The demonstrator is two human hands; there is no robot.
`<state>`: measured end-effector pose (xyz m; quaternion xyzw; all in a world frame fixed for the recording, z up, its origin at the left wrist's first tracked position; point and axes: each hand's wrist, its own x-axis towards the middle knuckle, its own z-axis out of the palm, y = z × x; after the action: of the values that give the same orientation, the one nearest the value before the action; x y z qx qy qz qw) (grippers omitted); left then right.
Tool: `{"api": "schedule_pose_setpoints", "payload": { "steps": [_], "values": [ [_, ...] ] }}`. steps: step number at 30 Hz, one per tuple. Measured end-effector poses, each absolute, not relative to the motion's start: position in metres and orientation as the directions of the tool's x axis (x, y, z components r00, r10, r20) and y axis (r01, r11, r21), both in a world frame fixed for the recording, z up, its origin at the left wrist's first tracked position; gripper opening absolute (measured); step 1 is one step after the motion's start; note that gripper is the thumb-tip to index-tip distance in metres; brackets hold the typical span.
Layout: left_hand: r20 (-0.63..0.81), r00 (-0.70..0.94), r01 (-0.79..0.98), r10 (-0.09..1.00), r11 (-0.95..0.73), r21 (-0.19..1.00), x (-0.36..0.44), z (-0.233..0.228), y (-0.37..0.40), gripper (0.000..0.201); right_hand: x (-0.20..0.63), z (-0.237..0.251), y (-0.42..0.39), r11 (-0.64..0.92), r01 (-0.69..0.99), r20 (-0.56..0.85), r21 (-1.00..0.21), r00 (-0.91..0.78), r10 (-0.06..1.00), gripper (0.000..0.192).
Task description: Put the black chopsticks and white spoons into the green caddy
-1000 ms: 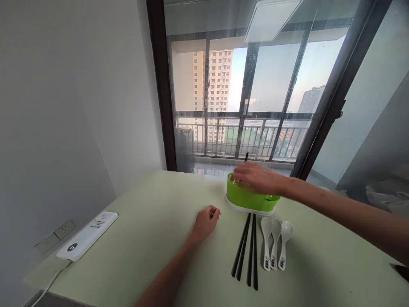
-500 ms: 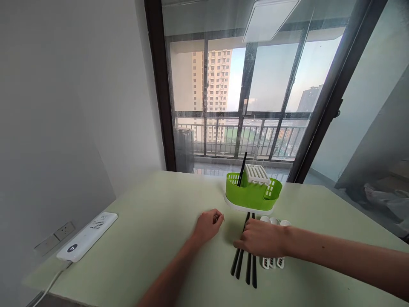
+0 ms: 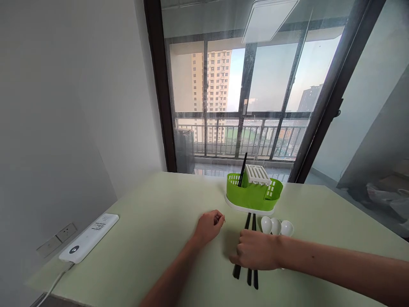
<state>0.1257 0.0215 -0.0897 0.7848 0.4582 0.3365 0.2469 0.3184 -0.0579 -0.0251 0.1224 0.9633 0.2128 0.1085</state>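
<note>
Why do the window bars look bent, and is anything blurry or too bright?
Head view: the wide lens bows the window frame outward near the edges; daylight through the glass is bright but not washed out, with a pale ceiling-light reflection; the right hand over the chopsticks looks slightly soft; the table shows only faint shadows.

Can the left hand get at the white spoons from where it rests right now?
Probably not directly: the left hand rests left of the black chopsticks, and the right hand lies over them, between it and the white spoons.
</note>
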Motion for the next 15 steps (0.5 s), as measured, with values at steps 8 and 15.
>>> {"api": "schedule_pose_setpoints", "payload": {
  "steps": [8, 15],
  "values": [
    [0.313, 0.358, 0.552, 0.88, -0.469, 0.689, 0.125, -0.091, 0.022, 0.026, 0.312, -0.028, -0.062, 0.893, 0.151, -0.123, 0.423, -0.967, 0.222, 0.019],
    [0.315, 0.359, 0.559, 0.879, -0.473, 0.681, 0.124, -0.093, 0.024, 0.028, 0.299, -0.03, -0.063, 0.894, 0.117, -0.102, 0.433, -0.979, 0.178, 0.014]
  ]
}}
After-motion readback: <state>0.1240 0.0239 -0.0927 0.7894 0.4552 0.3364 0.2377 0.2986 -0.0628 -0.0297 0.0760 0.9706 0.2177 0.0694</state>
